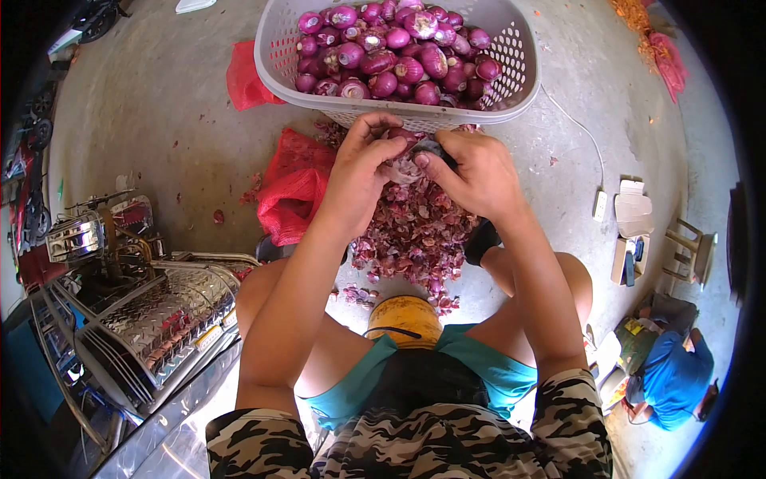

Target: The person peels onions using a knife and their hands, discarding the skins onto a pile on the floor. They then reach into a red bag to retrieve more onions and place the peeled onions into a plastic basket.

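In front of me, just below the basket's near edge, my left hand [361, 172] grips a red onion [405, 136] between thumb and fingers. Loose papery skin [404, 170] hangs from it. My right hand [484, 172] meets it from the other side, fingers curled around a small dark tool [435, 149] whose kind is mostly hidden. The thumb of that hand presses at the skin. Beneath both hands lies a heap of onion skins [415, 231] on the floor. A grey plastic basket [335, 104] full of peeled red onions [399, 68] stands just beyond.
A red mesh bag [289, 203] lies left of the heap. Between my legs is a yellow bucket [405, 318]. A metal-framed vehicle [159, 311] stands at left. To the right are a white power strip [600, 205], an open carton [632, 215] and a person in blue [674, 379].
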The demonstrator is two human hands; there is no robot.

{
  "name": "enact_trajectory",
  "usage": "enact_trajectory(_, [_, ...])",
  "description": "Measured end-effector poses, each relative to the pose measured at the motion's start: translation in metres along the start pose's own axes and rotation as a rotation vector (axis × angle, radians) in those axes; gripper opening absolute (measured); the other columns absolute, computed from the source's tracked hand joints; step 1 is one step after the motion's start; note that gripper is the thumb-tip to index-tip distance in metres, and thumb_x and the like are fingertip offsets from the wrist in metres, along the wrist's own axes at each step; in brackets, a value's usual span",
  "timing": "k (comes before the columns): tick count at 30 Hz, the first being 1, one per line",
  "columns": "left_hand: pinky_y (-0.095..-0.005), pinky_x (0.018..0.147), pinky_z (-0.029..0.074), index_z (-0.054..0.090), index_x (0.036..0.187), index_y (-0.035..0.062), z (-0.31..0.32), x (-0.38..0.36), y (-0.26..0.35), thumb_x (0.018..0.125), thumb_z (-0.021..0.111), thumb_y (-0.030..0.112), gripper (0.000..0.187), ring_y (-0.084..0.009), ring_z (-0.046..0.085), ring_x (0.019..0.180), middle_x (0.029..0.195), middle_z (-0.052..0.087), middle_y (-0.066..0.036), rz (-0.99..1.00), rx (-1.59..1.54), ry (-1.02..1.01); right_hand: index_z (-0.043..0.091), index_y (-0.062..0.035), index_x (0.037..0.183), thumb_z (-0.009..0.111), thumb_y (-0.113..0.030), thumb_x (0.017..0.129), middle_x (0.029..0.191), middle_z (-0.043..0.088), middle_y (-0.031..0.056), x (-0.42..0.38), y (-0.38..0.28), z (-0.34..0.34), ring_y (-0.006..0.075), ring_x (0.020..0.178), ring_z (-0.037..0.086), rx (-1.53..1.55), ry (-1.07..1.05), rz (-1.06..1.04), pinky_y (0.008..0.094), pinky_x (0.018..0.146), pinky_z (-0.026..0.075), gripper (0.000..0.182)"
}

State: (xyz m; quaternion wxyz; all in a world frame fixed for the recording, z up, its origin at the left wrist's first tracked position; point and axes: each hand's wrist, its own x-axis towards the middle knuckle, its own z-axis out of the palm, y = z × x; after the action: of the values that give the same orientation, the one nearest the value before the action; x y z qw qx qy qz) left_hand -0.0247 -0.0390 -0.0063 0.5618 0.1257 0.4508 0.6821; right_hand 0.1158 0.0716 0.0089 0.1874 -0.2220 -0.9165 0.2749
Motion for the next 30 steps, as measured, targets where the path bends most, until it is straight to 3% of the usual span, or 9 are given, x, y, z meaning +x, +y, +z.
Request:
enact_trajectory(1, [-0.0338,0.082,0.046,0.048,0.111,0.0067,-0.001,0.000,0.000,0.087,0.050,0.006,0.023,-0.0154,0.054,0.096,0.104,0.054,-0.006,0.000,0.012,0.003,0.056,-0.0028,0.069,0.063,-0.038,0.081,0.060,0.055,0.0164,0.000,0.000,0.000,0.0365,0.060,0.057,-0.002,-0.011,-0.006,0.0436,0.055,0.044,0.038])
enact_trajectory(4, [-0.0233,0.065,0.044,0.053,0.104,0.0096,-0.002,0.000,0.000,0.086,0.057,0.009,0.019,-0.0088,0.053,0.088,0.098,0.054,0.000,-0.024,-0.005,0.016,0.055,-0.0031,0.067,0.062,-0.037,0.082,0.059,0.055,0.0158,0.001,0.001,0.001,0.0361,0.059,0.057,-0.007,-0.039,-0.044,0.0434,0.054,0.044,0.038])
enact_trajectory(7, [-0.0324,0.080,0.046,0.049,0.110,0.0069,0.000,0.000,0.001,0.089,0.051,0.009,0.021,-0.0146,0.055,0.094,0.102,0.056,-0.005,-0.032,-0.001,0.050,0.055,-0.0036,0.066,0.062,-0.036,0.082,0.059,0.055,0.0152,0.001,0.003,0.001,0.0357,0.058,0.057,-0.013,-0.064,-0.111,0.0433,0.053,0.044,0.037])
enact_trajectory(13, [-0.0355,0.081,0.047,0.049,0.109,0.0073,0.000,0.001,0.009,0.090,0.051,0.012,0.020,-0.0158,0.056,0.095,0.103,0.057,-0.005,-0.004,0.017,0.075,0.055,-0.0029,0.069,0.065,-0.038,0.078,0.060,0.056,0.0152,0.000,0.004,-0.004,0.0359,0.060,0.057,0.009,-0.097,-0.150,0.0436,0.054,0.044,0.038])
enact_trajectory(16, [-0.0291,0.075,0.048,0.051,0.106,0.0096,0.000,0.001,0.009,0.087,0.057,0.010,0.020,-0.0114,0.056,0.090,0.101,0.055,-0.002,-0.009,-0.021,0.084,0.055,-0.0023,0.071,0.067,-0.041,0.075,0.062,0.056,0.0159,0.002,0.004,-0.009,0.0361,0.062,0.058,0.016,-0.047,-0.140,0.0437,0.055,0.044,0.041])
enact_trajectory(22, [-0.0321,0.078,0.049,0.049,0.109,0.0070,0.003,-0.001,0.008,0.088,0.055,0.009,0.022,-0.0149,0.056,0.094,0.103,0.056,-0.005,-0.027,0.047,0.055,0.055,-0.0024,0.074,0.066,-0.042,0.077,0.063,0.056,0.0162,0.001,0.001,-0.004,0.0360,0.063,0.058,-0.040,-0.020,-0.046,0.0435,0.057,0.045,0.041])
enact_trajectory(30, [-0.0307,0.075,0.051,0.050,0.109,0.0078,0.003,-0.003,0.009,0.088,0.057,0.009,0.022,-0.0134,0.057,0.092,0.102,0.056,-0.004,-0.005,0.131,0.071,0.057,-0.0028,0.074,0.064,-0.042,0.078,0.064,0.057,0.0171,0.002,0.001,-0.002,0.0361,0.063,0.059,-0.080,-0.015,-0.014,0.0438,0.056,0.046,0.040])
